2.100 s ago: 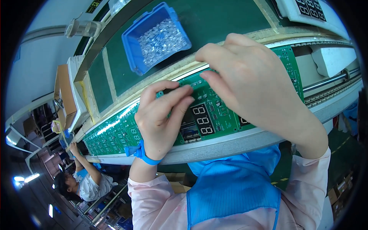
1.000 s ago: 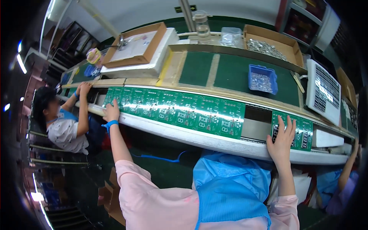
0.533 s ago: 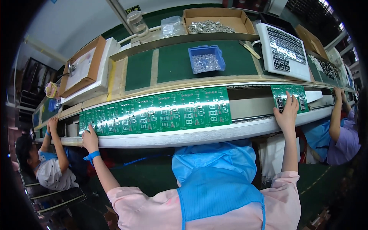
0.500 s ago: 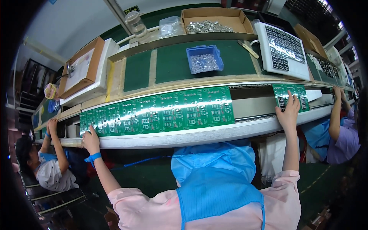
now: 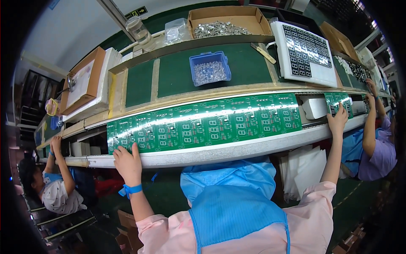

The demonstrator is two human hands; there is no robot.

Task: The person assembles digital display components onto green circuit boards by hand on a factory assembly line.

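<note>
A long green circuit board panel (image 5: 198, 127) lies along the conveyor rail in front of me. My left hand (image 5: 128, 163) rests against its near left edge, fingers apart, with a blue band at the wrist. Further right, my right hand (image 5: 339, 120) reaches to a smaller green circuit board (image 5: 333, 99) carrying dark digit displays. Its fingers are spread over that board's near side, not visibly wrapped round it. A gap with a white block (image 5: 314, 108) in it separates the two boards.
Behind the rail stand a blue bin (image 5: 210, 70) of small clear parts, a cardboard box (image 5: 230, 19) of metal parts, tweezers (image 5: 263, 53) and a white foam tray (image 5: 304, 53) of digit displays. Co-workers sit at left (image 5: 59, 182) and right (image 5: 376, 139).
The long panel has slid right along the rail, and my left hand has moved right with it. My right hand and the smaller board have also shifted right.
</note>
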